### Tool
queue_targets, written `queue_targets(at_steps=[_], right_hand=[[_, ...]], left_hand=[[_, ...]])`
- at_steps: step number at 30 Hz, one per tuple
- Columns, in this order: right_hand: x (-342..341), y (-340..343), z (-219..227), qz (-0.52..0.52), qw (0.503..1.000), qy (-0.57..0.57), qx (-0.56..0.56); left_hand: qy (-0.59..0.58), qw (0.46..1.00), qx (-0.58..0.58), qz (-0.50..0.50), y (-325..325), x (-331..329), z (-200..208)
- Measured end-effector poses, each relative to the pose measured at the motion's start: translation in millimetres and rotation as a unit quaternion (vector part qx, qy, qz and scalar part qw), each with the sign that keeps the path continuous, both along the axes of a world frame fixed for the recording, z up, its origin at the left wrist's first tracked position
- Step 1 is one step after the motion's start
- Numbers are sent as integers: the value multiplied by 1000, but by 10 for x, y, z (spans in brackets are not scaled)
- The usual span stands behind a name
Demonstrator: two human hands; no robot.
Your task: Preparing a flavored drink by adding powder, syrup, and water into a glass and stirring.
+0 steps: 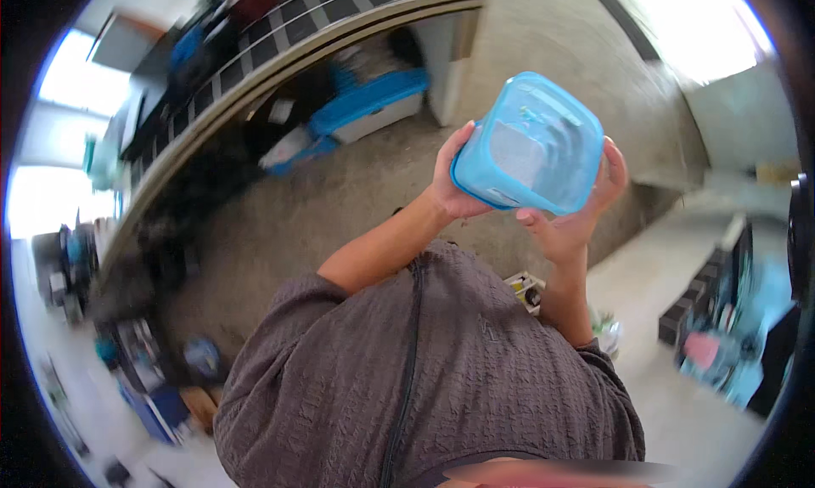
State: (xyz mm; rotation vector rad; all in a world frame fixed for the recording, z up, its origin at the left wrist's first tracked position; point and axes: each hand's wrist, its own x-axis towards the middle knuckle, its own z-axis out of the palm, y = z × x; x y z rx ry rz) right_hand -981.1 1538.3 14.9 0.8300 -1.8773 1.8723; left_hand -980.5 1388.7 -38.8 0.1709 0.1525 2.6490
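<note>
A light blue translucent plastic container with rounded corners is held up in front of me, tilted. A darker blue rim runs along its lower left side, and a pale, whitish patch shows through the wall. Whether that patch is contents or a reflection I cannot tell. My left hand grips the rim side at the left, fingers partly hidden behind it. On the opposite side, my right hand has its thumb at the near edge and its fingers curled round the right edge.
A counter with dark tiles curves across the upper left. Under it stands a white box with a blue lid. At the far right are a dark rack and several bluish plastic items. A blue crate sits lower left.
</note>
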Motion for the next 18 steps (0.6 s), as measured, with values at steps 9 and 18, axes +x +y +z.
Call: queue_targets(at_steps=[9, 18], right_hand=[[328, -1797, 95, 288, 956, 14, 48], [1586, -3619, -136, 574, 815, 27, 77]], left_hand=[[-9, 945, 19, 327, -1612, 1160, -177], [17, 809, 69, 584, -2668, 3100, -502]])
